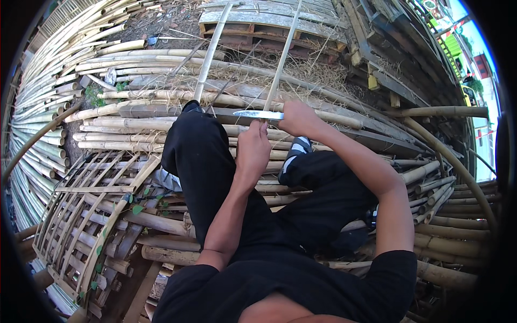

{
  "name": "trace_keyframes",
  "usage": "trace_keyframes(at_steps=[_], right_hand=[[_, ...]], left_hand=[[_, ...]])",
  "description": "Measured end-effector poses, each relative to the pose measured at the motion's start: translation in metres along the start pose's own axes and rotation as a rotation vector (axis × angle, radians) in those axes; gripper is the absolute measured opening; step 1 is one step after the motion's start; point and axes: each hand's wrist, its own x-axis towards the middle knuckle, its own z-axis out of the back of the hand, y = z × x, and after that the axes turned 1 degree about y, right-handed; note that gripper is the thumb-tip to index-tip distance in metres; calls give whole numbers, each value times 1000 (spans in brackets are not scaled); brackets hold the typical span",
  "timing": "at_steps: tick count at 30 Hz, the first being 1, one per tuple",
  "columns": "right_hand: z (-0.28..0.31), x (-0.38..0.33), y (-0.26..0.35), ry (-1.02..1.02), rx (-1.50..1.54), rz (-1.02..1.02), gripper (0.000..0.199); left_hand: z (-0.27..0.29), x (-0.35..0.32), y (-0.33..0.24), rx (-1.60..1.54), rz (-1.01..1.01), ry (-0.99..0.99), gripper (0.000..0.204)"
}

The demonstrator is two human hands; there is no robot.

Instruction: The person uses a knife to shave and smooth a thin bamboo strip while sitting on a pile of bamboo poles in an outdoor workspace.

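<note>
I sit on a heap of bamboo poles, my legs in black trousers stretched out in front. My right hand (pixel 298 119) grips the handle of a knife (pixel 258 114) whose shiny blade points left. My left hand (pixel 253 149) holds the near end of a thin bamboo strip (pixel 281 60) that runs up and away from me. The blade lies crosswise against this strip just above my left hand. A second, wider split strip (pixel 211 51) lies beside it to the left, resting past my left knee.
Bamboo poles (pixel 134 110) lie stacked all around. A woven bamboo lattice frame (pixel 91 215) leans at lower left. A wooden pallet (pixel 269 24) sits ahead. Curved long poles (pixel 447 156) arc on the right, with more bundles (pixel 37 97) at far left.
</note>
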Motion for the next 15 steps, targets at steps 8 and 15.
trace_keyframes(at_steps=[8, 15], right_hand=[[53, 73, -172, -361, 161, -639, 41], [64, 33, -144, -265, 585, -323, 45]], left_hand=[[25, -9, -10, -14, -12, -21, 25], [24, 1, 3, -71, 44, -20, 24]])
